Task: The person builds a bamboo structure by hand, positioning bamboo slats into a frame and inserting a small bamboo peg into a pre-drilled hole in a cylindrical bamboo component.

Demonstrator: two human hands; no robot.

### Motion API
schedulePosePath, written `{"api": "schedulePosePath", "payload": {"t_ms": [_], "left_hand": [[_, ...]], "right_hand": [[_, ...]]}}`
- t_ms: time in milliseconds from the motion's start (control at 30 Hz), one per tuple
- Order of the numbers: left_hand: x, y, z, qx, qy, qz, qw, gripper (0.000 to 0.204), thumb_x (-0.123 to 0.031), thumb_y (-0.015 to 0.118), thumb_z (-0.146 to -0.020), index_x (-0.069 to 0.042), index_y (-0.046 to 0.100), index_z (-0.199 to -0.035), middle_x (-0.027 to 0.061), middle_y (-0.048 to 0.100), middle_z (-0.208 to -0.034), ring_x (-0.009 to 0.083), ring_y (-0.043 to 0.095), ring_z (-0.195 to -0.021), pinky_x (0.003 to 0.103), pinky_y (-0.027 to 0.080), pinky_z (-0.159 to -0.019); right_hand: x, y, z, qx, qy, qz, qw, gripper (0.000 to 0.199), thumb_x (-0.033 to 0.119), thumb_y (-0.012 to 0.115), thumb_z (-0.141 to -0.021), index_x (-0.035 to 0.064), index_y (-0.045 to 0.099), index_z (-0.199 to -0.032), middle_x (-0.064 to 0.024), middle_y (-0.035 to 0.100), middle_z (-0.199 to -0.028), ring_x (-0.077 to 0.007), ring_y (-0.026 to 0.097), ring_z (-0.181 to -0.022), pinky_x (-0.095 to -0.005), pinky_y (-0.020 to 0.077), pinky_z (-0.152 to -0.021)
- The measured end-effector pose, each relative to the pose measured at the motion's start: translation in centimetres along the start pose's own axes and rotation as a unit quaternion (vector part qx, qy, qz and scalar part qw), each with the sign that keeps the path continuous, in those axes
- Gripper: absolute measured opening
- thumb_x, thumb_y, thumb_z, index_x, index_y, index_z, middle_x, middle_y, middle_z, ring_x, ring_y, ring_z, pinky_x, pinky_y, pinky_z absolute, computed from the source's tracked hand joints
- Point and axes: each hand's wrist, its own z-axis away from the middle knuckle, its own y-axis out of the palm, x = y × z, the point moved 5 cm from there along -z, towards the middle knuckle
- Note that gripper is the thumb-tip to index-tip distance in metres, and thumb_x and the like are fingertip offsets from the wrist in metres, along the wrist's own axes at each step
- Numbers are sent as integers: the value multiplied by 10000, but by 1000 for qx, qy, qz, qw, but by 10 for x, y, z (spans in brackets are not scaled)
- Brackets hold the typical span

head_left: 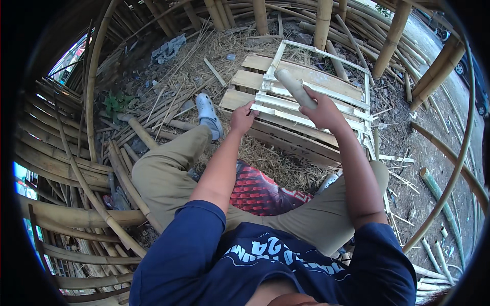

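Observation:
My right hand [323, 110] is wrapped round a short, thick bamboo piece [292, 85], its pale end tilted up and away to the left. My left hand [243, 118] pinches the left end of a pale split-bamboo slat [280, 113]. That slat lies with several others across a bamboo lattice frame [368, 93]. Beneath the frame is a low wooden pallet [244, 81] with spaced planks. The bamboo piece hangs over the frame's left part; whether it touches a slat I cannot tell.
Straw and bamboo scraps cover the ground [275, 158]. Bamboo posts [323, 23] rise behind the pallet, and a bamboo rack [61, 163] stands at left. A green bamboo pole [443, 209] lies at right. Between my legs is a red and black printed sheet [258, 191].

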Motion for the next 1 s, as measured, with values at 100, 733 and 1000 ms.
{"api": "schedulePosePath", "payload": {"t_ms": [100, 733, 1000], "left_hand": [[4, -22, 5, -36, 26, -58, 997, 493, -218, 799, -949, -152, 675, -1422, 158, 795, -1090, 261, 746, -972, 367, 551, -861], [-22, -11, 17, -9, 36, -28, 999, 481, -316, 851, -870, -148, 734, -1305, 151, 779, -922, 372, 667, -973, 498, 453, -1102], [-27, -15, 15, -19, 27, -33, 999, 500, -382, 830, -887, -140, 732, -1313, 173, 800, -1005, 358, 687, -1056, 482, 416, -1151]], "right_hand": [[20, 11, -3, 30, 21, -18, 999, 798, 287, 788, -871, 102, 496, -1591, -242, 686, -1369, -374, 682, -1242, -432, 508, -1073], [45, 56, -3, -154, 207, -67, 964, 744, 193, 712, -992, 225, 398, -1666, 1, 591, -751, -75, 533, -546, -279, 468, -520], [48, 48, 15, -127, 135, 35, 982, 801, 268, 762, -947, 189, 408, -1661, -126, 730, -1052, -127, 642, -750, -320, 550, -729]]}}
